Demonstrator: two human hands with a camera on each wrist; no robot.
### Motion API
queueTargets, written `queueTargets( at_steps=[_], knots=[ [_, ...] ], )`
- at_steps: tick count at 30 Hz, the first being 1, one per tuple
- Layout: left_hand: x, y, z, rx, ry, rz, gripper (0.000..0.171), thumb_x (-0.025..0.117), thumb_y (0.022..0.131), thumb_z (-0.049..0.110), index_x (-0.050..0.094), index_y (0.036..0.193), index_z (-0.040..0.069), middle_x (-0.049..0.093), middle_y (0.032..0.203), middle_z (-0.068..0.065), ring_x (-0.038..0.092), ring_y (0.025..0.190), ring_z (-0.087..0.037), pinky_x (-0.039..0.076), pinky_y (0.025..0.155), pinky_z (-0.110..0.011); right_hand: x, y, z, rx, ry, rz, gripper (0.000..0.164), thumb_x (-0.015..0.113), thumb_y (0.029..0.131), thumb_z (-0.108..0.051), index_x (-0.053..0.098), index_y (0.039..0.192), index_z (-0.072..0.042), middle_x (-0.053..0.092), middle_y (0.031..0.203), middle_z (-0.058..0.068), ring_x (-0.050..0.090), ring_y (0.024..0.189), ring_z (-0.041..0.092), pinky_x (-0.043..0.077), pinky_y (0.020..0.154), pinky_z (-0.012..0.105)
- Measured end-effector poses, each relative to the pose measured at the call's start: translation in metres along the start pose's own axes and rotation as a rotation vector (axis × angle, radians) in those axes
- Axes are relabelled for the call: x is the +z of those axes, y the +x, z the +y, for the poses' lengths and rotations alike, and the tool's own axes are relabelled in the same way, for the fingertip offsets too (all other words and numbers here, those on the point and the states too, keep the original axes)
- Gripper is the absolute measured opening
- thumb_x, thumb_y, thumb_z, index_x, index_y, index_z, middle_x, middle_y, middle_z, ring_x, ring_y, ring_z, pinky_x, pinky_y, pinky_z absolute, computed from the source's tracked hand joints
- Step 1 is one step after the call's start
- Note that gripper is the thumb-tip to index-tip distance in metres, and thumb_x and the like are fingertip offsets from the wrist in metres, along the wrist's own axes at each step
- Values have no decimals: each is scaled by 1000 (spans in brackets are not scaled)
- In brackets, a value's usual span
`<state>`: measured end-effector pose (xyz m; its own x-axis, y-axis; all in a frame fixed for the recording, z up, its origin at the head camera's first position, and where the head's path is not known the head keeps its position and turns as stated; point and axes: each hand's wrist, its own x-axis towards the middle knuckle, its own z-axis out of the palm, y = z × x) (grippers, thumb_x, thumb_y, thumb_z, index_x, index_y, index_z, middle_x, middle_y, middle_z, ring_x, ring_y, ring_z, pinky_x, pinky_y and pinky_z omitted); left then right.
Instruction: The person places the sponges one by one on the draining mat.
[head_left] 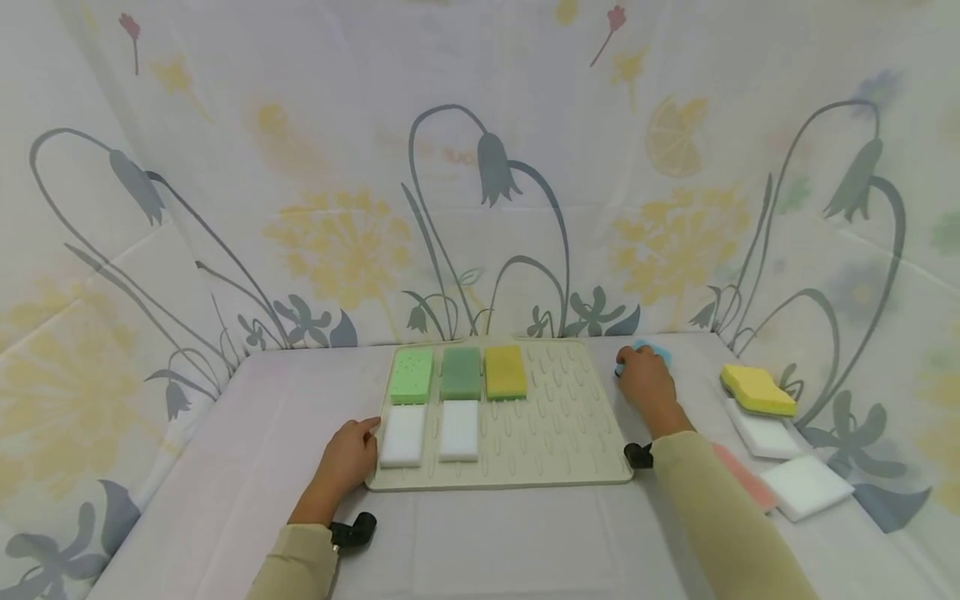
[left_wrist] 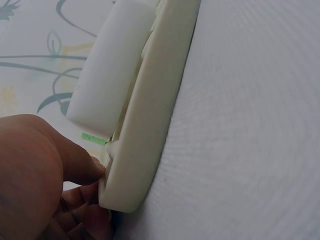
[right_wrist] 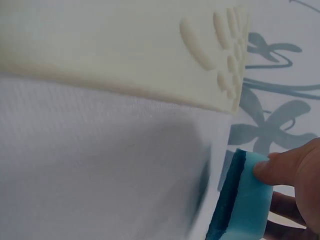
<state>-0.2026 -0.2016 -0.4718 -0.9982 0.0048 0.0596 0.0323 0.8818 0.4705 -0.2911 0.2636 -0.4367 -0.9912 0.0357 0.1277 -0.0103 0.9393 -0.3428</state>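
On the table lies a cream ridged mat [head_left: 555,417] with a raised rim. Its back row carries a light green sponge [head_left: 412,375], a darker green sponge [head_left: 461,372] and a yellow sponge [head_left: 506,372]; two white sponges [head_left: 403,435] lie in front of them. My left hand [head_left: 348,457] pinches the mat's left edge, thumb on the rim in the left wrist view. Beyond the mat's right side, my right hand [head_left: 647,383] grips a light blue sponge [right_wrist: 252,197] with a dark scouring layer, thumb on its blue face.
At the right of the table are a yellow contoured sponge [head_left: 759,390] on a white block [head_left: 767,435], another white block [head_left: 806,486] and a pink piece [head_left: 742,477] partly hidden by my right sleeve. A flower-printed cloth [head_left: 480,167] hangs behind the table.
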Motion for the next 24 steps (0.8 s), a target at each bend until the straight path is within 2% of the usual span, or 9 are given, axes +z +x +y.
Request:
queueTargets(
  at_steps=[9, 24],
  knots=[
    [-1, -1, 1, 1, 8, -3, 38, 49, 94, 7, 57, 130, -4, 58, 88, -11, 48, 72, -18, 43, 66, -34, 0, -11, -12, -74, 24, 56, 25, 47, 98, -12, 61, 115, -1, 52, 122, 29, 55, 102, 51, 49, 78, 58],
    [-1, -1, 2, -1, 10, 0, 39, 49, 94, 7, 58, 130, -4, 58, 86, -10, 48, 72, -18, 42, 65, -33, 0, -31, -37, -186, 36, 99, 19, 53, 95, -9, 64, 110, -5, 56, 120, 23, 56, 104, 46, 48, 82, 56]
  ],
)
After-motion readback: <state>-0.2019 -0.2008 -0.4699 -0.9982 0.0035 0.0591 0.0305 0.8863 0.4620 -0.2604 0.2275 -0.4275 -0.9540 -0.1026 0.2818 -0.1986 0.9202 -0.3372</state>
